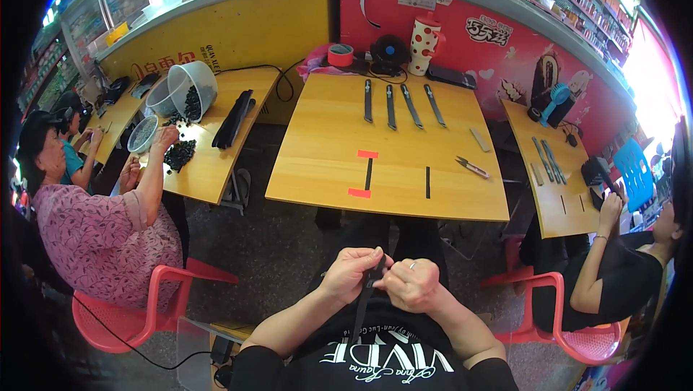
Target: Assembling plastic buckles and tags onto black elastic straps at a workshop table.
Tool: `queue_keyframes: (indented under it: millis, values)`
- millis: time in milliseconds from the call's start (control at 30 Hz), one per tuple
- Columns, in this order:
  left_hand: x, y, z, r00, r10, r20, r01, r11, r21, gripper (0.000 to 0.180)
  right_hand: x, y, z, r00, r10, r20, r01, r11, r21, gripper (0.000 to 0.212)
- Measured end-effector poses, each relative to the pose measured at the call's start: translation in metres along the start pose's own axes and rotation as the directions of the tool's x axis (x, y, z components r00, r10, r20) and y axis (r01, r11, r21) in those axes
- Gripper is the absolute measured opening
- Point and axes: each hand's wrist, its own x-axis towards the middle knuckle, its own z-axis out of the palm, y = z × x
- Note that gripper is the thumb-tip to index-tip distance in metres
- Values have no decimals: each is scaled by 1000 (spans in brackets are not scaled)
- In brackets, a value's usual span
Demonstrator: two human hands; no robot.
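Observation:
In front of my chest, both hands are closed on a narrow black strap (pixel 362 307). My left hand (pixel 345 275) pinches it between thumb and index finger near its upper end. My right hand (pixel 413 286), with a ring on one finger, is curled against the same strap beside the left; its fingertips are partly hidden. The strap's lower part hangs down over my black printed shirt. Beyond my hands stands the wooden table (pixel 317 167). On it several finished-looking black straps (pixel 391 107) lie side by side toward the back.
Two red tape pieces (pixel 367 154) bracket a dark strip (pixel 370 174); another dark strip (pixel 428 182) lies right. Thread snips (pixel 473 168), a beige block (pixel 479 140), a tape roll (pixel 340 54), a fan (pixel 389 53) and a dotted tumbler (pixel 424 44) are there. Co-workers sit left and right.

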Motion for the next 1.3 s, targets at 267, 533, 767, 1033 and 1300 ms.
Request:
queue_keyframes:
  millis: [267, 533, 767, 1033, 1300]
  values:
    - [4, 75, -98, 776, 351, -525, -480, 867, -130, 29, 9, -40, -38, 998, 18, 67, -64, 592, 803, 24]
    - [-36, 135, -156, 559, 616, -555, -715, 697, 52, 30, 12, -43, -40, 989, 91, 113, -138, 343, 929, 18]
    - [6, 130, -154, 581, 513, -632, -693, 719, -52, 33, 14, -44, -41, 990, 121, 73, -109, 328, 938, 21]
    - [-64, 148, -187, 543, 600, -587, -696, 713, 84, 29, -7, -7, -84, 867, 437, 241, -443, 452, 774, 29]
    - [-50, 74, 20, 944, 110, 312, -318, 564, 762, 34, 35, 6, -39, 684, 693, 227, -585, 336, 738, 24]
